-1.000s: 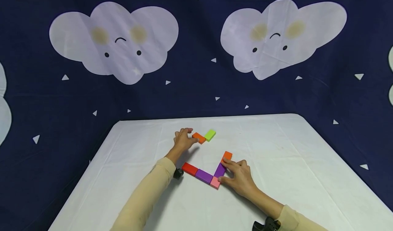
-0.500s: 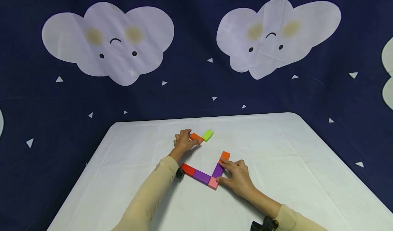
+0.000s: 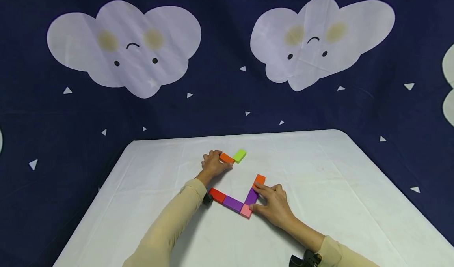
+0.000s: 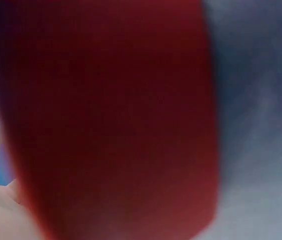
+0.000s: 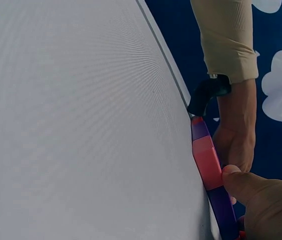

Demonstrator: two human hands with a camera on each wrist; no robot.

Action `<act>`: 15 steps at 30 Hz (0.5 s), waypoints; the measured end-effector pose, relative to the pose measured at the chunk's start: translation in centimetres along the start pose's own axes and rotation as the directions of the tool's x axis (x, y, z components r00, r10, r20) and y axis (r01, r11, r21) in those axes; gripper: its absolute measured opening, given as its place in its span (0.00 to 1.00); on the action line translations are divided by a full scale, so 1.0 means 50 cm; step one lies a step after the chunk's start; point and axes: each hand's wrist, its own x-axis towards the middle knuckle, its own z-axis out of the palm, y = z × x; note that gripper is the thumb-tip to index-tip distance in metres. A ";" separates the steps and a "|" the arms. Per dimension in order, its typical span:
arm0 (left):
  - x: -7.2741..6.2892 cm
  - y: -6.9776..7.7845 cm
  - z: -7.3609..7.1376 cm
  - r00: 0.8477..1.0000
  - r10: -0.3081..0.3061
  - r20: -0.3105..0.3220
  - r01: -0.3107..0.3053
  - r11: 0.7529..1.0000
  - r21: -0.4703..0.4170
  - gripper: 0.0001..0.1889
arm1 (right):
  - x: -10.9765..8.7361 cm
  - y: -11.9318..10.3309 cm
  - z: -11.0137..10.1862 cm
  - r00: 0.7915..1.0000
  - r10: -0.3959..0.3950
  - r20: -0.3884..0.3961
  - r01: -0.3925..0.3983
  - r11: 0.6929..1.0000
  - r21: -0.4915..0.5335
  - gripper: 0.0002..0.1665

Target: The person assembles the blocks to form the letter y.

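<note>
At the far middle of the table, my left hand (image 3: 212, 165) grips an orange block (image 3: 226, 158), thumb at its near edge and fingers at the far-left end. A lime-green block (image 3: 239, 155) lies against its right end. Closer to me is an L of flat blocks: red (image 3: 217, 196), then purple (image 3: 233, 204), pink (image 3: 246, 210), a second purple block (image 3: 251, 196) and another orange block (image 3: 259, 180). My right hand (image 3: 276, 206) holds the L's right arm, thumb on the pink block, index finger by the purple-orange joint. The red block (image 4: 111, 120) fills much of the left wrist view.
A white cloth covers the table (image 3: 305, 156). Behind it hangs a dark blue curtain (image 3: 227, 113) with cloud shapes. A black wrist camera (image 3: 207, 198) on my left arm overlaps the red block's left end in the head view.
My left thumb and fingers have closed in on the far orange block. The right hand keeps its place at the L, and the head view has shifted slightly.
</note>
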 end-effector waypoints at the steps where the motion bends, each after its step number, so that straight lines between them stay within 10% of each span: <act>1: 0.000 0.000 0.000 1.000 -0.001 0.000 0.001 1.000 0.001 0.37 | 0.000 0.000 0.000 1.000 -0.001 0.000 0.001 1.000 -0.002 0.37; 15: 0.003 -0.003 0.004 1.000 -0.001 -0.031 0.002 1.000 0.030 0.35 | 0.000 0.001 0.003 1.000 0.014 0.008 -0.014 1.000 0.002 0.37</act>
